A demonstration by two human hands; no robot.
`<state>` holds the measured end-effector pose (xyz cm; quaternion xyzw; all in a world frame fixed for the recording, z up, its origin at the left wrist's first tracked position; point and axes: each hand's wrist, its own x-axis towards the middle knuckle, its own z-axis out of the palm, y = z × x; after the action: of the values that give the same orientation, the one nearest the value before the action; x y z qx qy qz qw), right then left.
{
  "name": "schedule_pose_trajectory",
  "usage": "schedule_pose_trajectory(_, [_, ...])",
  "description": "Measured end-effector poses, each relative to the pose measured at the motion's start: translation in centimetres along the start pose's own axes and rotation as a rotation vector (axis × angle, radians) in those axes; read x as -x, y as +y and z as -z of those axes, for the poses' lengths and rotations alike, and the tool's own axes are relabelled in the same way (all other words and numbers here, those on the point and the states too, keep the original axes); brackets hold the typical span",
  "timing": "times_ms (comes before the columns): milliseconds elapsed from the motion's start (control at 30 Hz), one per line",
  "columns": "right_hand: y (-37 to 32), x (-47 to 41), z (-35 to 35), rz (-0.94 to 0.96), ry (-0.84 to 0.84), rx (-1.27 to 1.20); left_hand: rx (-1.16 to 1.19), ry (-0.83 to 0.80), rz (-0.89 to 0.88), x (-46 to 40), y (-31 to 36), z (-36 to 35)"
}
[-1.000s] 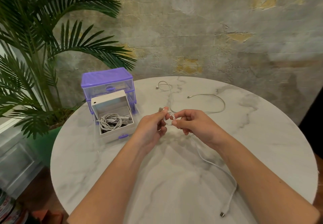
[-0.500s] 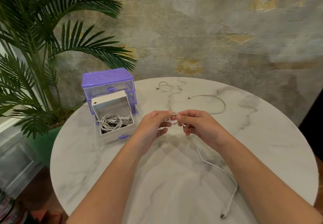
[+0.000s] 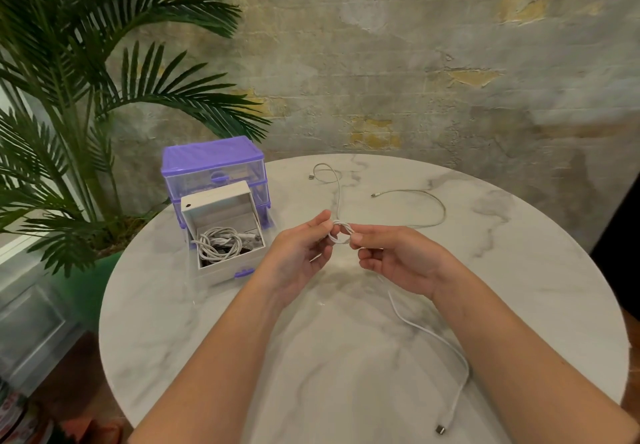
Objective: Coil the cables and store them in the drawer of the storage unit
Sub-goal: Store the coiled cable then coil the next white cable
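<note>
One coiled cable (image 3: 218, 244) already lies in the open drawer (image 3: 225, 235) of the storage unit (image 3: 213, 166); the left hand (image 3: 298, 253) and right hand (image 3: 394, 258) pinch a small started loop (image 3: 341, 234) above the table (image 3: 519, 270), its tail unwound; another cable (image 3: 415, 197) lies loose behind, untouched.

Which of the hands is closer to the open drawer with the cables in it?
Left. The left hand is just right of the open drawer; the right hand is farther right, beyond the left one.

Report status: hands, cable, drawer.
Left hand and right hand pinch small cable coil; tail trails across table. Drawer open, coiled cables inside. Another cable loose.
</note>
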<state>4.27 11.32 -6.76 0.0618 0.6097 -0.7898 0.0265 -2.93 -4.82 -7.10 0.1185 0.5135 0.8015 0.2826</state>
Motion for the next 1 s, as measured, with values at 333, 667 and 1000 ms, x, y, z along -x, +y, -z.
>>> schedule_pose_trajectory(333, [0.5,-0.3,0.0,0.101,0.127,0.088,-0.152,0.018,-0.146,-0.2,-0.5,0.4])
schedule_pose_trajectory(667, [0.9,-0.2,-0.7,0.196,0.217,0.282,-0.195,0.113,-0.219,0.1,-0.6,0.1])
schedule_pose_trajectory(1000, [1.5,-0.1,-2.4,0.477,0.359,0.56,-0.065,0.147,-0.166,0.7,0.1,-0.1])
